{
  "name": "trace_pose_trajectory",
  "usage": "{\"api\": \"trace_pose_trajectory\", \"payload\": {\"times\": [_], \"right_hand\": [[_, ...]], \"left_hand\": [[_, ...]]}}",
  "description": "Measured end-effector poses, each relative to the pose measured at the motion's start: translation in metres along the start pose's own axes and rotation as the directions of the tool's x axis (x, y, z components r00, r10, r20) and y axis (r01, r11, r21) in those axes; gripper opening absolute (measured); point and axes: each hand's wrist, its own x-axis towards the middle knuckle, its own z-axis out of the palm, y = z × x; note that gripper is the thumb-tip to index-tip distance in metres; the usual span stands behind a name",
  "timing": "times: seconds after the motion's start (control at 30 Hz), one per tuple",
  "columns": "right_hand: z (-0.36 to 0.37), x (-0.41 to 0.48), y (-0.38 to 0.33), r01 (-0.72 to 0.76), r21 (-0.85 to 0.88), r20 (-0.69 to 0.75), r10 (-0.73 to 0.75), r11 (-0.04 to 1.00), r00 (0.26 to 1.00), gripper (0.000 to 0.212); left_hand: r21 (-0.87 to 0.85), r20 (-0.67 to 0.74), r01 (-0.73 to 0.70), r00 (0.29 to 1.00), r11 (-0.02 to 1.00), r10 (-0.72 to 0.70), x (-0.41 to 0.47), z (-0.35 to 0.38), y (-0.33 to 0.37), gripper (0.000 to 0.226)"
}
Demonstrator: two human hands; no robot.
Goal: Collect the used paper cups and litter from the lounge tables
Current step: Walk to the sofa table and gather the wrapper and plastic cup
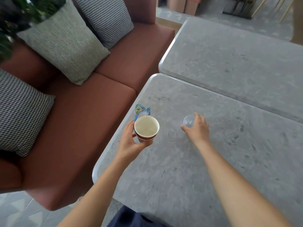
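Downward view over a grey, stone-patterned tabletop (180, 177) with rounded corners, two bare forearms reaching out across it. Left grip (131, 141) wrapped around a paper cup (146, 129), fingers and thumb curled round its red-brown side, cup upright with its cream inside showing, held over the tabletop's left edge. Just behind the cup's rim, a crumpled blue-and-green wrapper (141, 109) poking up; hard to tell whether pinched in the same grip or lying on the tabletop. To the right and well apart from the paper cup, right grip (198, 128) closed around a small clear cup (188, 122), forefinger over the top and thumb underneath, mouth of the cup tilted toward the camera; unclear whether resting on the tabletop or lifted just off it. Beyond, a second tabletop (237, 54) of the same grey, set just beside the first with a narrow gap between. On the left, a rust-brown sofa (82, 120) carrying patterned cushions (64, 41), two of them houndstooth, one speckled. Dark green plant (13, 17) leaves in the upper left corner. Pale patterned floor (19, 210) at lower left.
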Motion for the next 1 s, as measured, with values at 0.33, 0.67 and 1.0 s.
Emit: {"api": "trace_pose_trajectory", "payload": {"times": [0.33, 0.67, 1.0], "right_hand": [[-0.003, 0.003, -0.003, 0.012, 0.087, -0.042, -0.008, 0.996, 0.999, 0.070], [-0.057, -0.052, -0.051, 0.128, 0.232, -0.088, -0.111, 0.964, 0.990, 0.067], [-0.097, -0.132, -0.090, 0.347, 0.248, -0.115, -0.328, 0.904, 0.938, 0.067]], "left_hand": [[0.032, -0.012, 0.013, 1.000, 0.999, -0.013, 0.003, 0.006, 0.006, 0.061], [0.033, 0.011, -0.050, 0.999, 0.998, 0.050, 0.002, 0.009, 0.006, 0.064], [0.052, 0.123, -0.129, 0.985, 0.990, 0.122, -0.009, 0.024, 0.009, 0.068]]}}
